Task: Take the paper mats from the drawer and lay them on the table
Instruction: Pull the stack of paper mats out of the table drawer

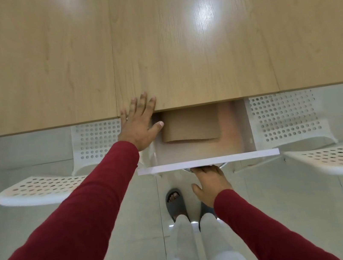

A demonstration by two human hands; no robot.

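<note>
So the drawer was pulled out from under the table edge at about 6 o'clock, and the paper mats were sitting right there inside, a brown stack tucked toward the back-left of the drawer, partly under the table lip. The right hand was down at the drawer front, its fingers reaching under the white face where the handle is. I honestly couldn't tell whether they were hooked around it or just touching, since the panel hid them. The left hand was spread flat with fingers apart, holding nothing, fingertips resting over the table edge at roughly 9 o'clock from the mats, thumb just beside the stack. Looked to me like the opening step was basically done and the grab hadn't happened yet. Next move would need that left hand to drop into the drawer, get fingers under the stack's near edge and slide it out without creasing it. White perforated chairs sat either side.
</note>
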